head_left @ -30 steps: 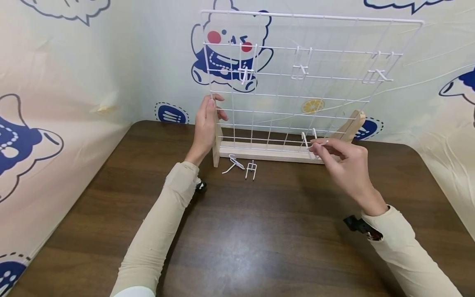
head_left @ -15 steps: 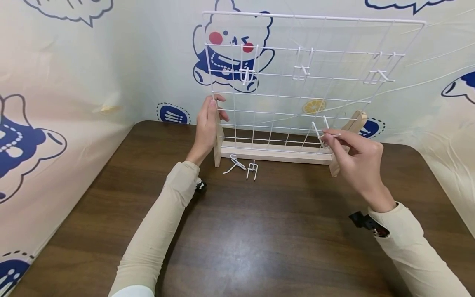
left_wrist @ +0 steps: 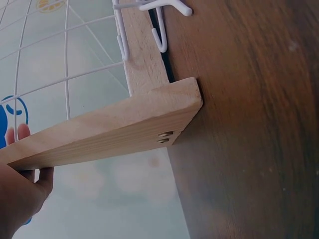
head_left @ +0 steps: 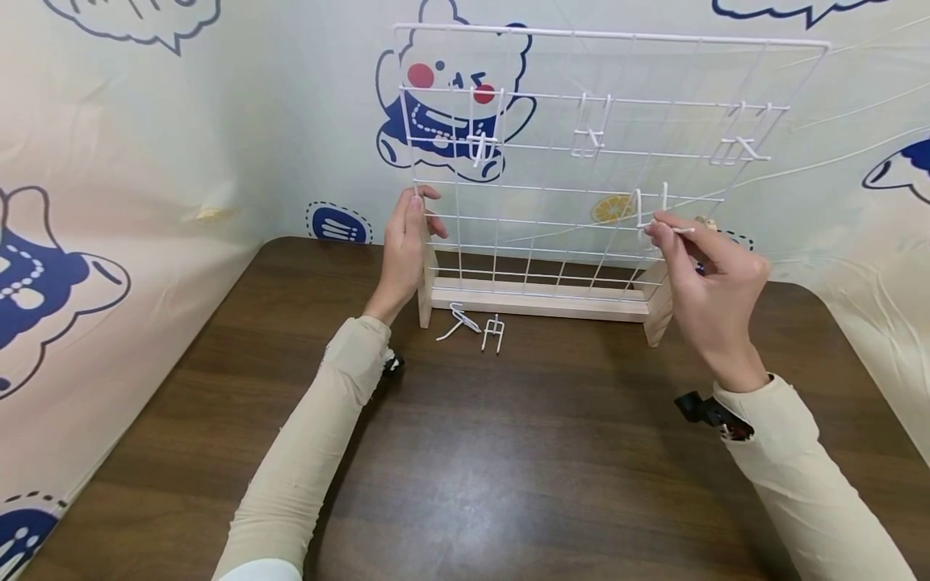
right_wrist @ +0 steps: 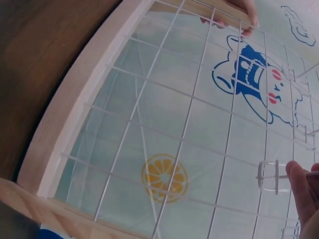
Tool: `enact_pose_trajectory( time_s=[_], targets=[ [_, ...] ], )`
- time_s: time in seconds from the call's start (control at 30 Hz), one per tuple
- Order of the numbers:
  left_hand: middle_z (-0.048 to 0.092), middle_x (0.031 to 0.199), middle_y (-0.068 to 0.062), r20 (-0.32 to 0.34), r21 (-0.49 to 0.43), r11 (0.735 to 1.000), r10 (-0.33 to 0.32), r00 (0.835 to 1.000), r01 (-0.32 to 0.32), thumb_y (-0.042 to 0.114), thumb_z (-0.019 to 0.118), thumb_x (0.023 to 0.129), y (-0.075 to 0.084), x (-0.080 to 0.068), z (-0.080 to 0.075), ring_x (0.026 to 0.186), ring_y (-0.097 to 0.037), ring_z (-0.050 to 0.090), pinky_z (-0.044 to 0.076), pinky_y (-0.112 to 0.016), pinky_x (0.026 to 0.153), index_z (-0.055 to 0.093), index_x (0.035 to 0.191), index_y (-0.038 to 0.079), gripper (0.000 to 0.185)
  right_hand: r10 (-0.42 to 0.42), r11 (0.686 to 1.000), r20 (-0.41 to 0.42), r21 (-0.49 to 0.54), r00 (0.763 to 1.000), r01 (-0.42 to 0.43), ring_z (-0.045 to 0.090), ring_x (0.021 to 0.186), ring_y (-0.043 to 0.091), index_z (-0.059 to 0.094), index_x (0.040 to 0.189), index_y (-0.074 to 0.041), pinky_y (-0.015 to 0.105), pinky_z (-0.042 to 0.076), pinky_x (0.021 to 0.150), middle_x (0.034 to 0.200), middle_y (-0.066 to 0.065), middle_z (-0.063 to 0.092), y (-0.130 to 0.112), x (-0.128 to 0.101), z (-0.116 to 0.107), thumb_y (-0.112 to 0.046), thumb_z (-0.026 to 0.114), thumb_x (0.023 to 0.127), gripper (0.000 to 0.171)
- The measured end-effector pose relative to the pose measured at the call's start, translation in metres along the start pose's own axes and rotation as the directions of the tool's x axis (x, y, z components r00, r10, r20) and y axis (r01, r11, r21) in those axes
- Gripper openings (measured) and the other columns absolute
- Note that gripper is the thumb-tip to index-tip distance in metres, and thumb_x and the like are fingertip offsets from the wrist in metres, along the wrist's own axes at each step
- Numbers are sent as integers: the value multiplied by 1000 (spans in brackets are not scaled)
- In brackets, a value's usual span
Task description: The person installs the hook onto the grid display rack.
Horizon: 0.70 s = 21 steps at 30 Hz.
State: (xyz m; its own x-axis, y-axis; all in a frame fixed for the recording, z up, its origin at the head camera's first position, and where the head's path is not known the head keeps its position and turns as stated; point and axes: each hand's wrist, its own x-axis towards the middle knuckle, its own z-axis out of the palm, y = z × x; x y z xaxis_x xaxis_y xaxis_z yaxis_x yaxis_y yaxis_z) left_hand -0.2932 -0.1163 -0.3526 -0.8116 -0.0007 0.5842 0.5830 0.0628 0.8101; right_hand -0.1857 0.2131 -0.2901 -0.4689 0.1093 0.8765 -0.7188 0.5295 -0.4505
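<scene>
A white wire grid rack [head_left: 541,219] stands upright on a wooden base. My left hand [head_left: 405,242] grips its left wooden upright, fingers behind and thumb in front; the left wrist view shows the hand [left_wrist: 22,194] round that upright [left_wrist: 124,117]. Between thumb and fingers my right hand [head_left: 715,294] pinches a white wire hook [head_left: 639,208] by its arm, prongs up, at the grid's right half. In the right wrist view the hook [right_wrist: 269,177] is close to the wires; whether it touches them I cannot tell. Three similar hooks hang higher, including a middle one [head_left: 590,137].
Two loose white hooks lie on the brown table in front of the base: a left hook [head_left: 459,319] and a right hook [head_left: 493,332]. The wooden base bar [head_left: 538,302] runs along the rack's foot. A patterned sheet [head_left: 320,121] stands behind the table [head_left: 465,452].
My right hand has moved up and to the right along the grid with the pinched hook, from near the base bar to about mid-grid. The left hand keeps its grip.
</scene>
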Motion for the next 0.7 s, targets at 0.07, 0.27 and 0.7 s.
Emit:
enact_pose_trajectory(
  time_s=[0.07,0.27,0.7],
  targets=[
    [58,82,-27,-4,3,1000,2,1000,-2,29,30,110,-2,0,0,79,-35,60,47,-47,83,54,121,5,36,8,1000,-17,-14,1000,-8,70,81,2,77,96,6,16,52,78,89,17,75,1,2,2,2,70,89,10],
    [59,82,-26,-2,7,1000,11,1000,-11,30,30,110,3,-2,0,78,-34,60,46,-43,83,54,120,6,36,34,999,-57,-31,998,-36,70,78,2,77,95,4,18,53,78,86,15,75,6,8,7,-5,69,92,13],
    [57,84,-34,-4,0,1000,-6,1000,6,23,29,110,-4,1,-1,82,-45,58,46,-42,82,52,123,-2,36,63,997,-23,-51,998,-64,69,77,0,78,97,2,14,51,74,86,15,76,17,-2,9,-8,71,92,14]
  ],
)
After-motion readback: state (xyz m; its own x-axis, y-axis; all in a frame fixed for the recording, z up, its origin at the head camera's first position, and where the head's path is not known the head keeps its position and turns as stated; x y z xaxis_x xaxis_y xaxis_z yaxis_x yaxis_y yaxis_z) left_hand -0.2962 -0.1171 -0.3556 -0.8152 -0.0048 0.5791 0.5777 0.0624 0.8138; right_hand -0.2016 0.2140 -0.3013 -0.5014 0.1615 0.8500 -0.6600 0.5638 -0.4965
